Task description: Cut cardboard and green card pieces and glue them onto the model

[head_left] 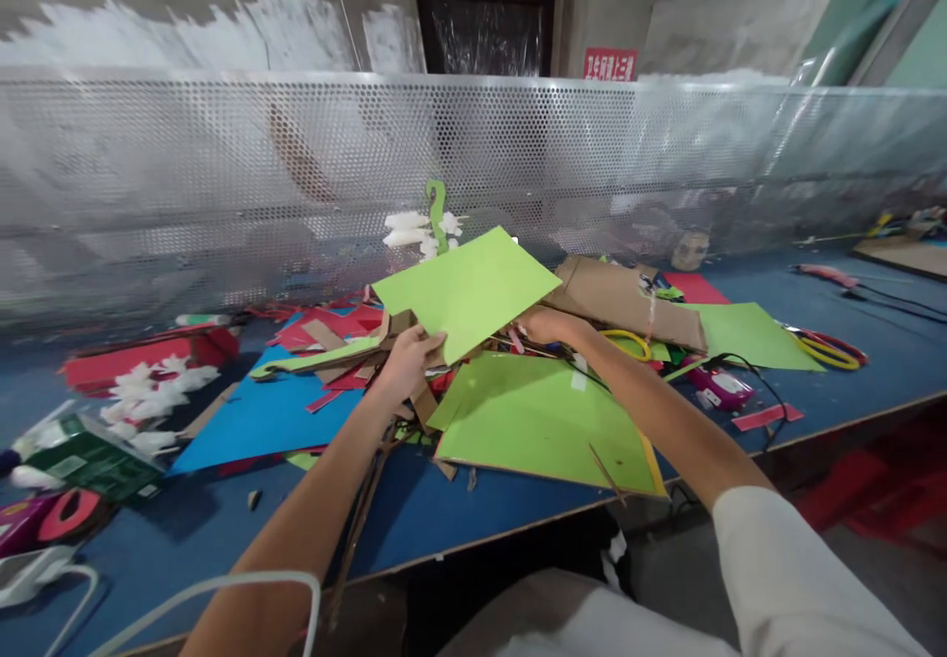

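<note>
My left hand (410,361) is closed on the near left edge of a light green sheet (473,287), thumb on top. The sheet is tilted above a heap of card scraps. My right hand (547,327) reaches under the sheet's right side, into the heap beside a folded piece of brown cardboard (621,297); its fingertips are hidden, so what they touch does not show. Nearer to me lies a larger green sheet (540,420). Left of my left hand are a blue sheet (273,420) and a green strip with a curled end (311,361).
Yellow-handled scissors (825,349) lie at the right, near a purple device (721,388) with a black cord. White flower-like pieces (159,396) and a green box (89,460) sit at the left. A perforated metal screen (332,174) borders the table's back; a white cable (214,588) crosses the front.
</note>
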{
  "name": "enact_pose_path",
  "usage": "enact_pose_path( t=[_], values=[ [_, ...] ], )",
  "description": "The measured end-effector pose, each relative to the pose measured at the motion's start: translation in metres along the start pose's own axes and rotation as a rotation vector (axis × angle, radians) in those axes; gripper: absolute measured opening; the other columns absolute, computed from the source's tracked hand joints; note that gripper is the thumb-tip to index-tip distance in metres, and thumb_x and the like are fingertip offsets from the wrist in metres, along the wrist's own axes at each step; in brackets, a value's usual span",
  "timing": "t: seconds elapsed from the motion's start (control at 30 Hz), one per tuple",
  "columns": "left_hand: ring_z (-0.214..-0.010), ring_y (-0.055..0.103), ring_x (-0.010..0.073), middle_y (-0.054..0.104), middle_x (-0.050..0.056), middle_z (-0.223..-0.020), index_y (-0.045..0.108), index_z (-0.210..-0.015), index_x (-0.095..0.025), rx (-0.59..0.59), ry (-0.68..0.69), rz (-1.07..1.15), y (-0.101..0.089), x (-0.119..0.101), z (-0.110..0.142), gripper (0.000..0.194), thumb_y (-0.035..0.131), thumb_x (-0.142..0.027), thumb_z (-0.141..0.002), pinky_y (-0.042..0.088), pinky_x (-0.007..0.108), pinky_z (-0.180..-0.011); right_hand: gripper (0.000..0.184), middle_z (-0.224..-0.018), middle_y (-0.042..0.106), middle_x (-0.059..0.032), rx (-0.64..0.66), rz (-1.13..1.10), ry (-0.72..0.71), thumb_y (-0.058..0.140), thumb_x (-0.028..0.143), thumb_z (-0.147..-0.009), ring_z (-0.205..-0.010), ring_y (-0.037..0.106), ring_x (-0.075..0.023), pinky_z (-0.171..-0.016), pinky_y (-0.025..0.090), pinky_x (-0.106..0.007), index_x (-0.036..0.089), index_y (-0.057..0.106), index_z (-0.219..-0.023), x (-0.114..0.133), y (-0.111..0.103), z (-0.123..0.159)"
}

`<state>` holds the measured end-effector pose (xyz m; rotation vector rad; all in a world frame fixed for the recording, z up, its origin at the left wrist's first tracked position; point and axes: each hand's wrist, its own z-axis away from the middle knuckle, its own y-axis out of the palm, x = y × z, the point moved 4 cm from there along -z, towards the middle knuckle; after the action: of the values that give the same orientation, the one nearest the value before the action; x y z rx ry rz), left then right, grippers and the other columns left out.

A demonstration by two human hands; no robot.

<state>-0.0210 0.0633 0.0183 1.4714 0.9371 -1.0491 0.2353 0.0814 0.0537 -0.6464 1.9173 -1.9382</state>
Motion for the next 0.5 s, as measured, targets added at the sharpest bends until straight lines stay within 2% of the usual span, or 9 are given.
enact_pose_path(
  t=[0.1,0.23,0.33,0.4,0.5],
  values=[
    [-0.08,0.075,0.0242,0.08,0.009,-0.091,0.073,-0.096,-0.012,0.039,0.021,-0.07,0.002,0.012,0.0,0.059,0.099,-0.039,-0.049,0.061,0.036,-0.078,0.035,-0.124,0.074,-0.0188,-0.052,0.018,0.109,0.056,0.009,-0.09,-0.1,0.069,-0.0264,-0.075,0.044,-0.026,0.011,0.07,-0.122,-0.011,-0.006,0.007],
    [-0.088,0.076,0.0288,0.081,0.012,-0.096,0.075,-0.099,-0.011,0.046,0.045,-0.123,0.0,0.017,-0.003,0.067,0.1,-0.047,-0.047,0.06,0.043,-0.088,0.037,-0.125,0.074,-0.0142,-0.079,0.03,0.234,0.049,0.016,-0.099,-0.1,0.07,-0.0237,-0.077,0.045,-0.026,0.017,0.063,-0.133,-0.043,-0.014,0.055],
    [-0.089,0.076,0.0287,0.081,0.013,-0.098,0.075,-0.099,-0.01,0.059,0.033,-0.124,0.0,0.019,-0.003,0.068,0.1,-0.046,-0.047,0.061,0.041,-0.086,0.041,-0.114,0.077,-0.0139,-0.002,0.067,0.346,0.063,0.024,-0.092,-0.094,0.071,-0.0273,-0.072,0.045,-0.028,0.017,0.064,-0.132,-0.068,-0.009,0.103],
    [-0.088,0.077,0.027,0.081,0.013,-0.1,0.074,-0.098,-0.011,0.056,0.005,-0.122,0.0,0.022,-0.003,0.065,0.1,-0.043,-0.048,0.062,0.037,-0.08,0.051,-0.119,0.076,-0.0152,0.051,0.085,0.388,0.074,0.03,-0.085,-0.099,0.071,-0.0306,-0.073,0.046,-0.029,0.017,0.065,-0.133,-0.078,-0.003,0.129],
    [-0.081,0.077,0.0233,0.081,0.011,-0.1,0.072,-0.099,-0.014,0.0,-0.058,-0.137,-0.001,0.029,-0.001,0.058,0.098,-0.037,-0.052,0.063,0.031,-0.067,0.058,-0.122,0.075,-0.0147,0.084,0.103,0.419,0.076,0.032,-0.082,-0.103,0.071,-0.0317,-0.076,0.046,-0.031,0.02,0.064,-0.137,-0.082,0.003,0.149]
  ],
)
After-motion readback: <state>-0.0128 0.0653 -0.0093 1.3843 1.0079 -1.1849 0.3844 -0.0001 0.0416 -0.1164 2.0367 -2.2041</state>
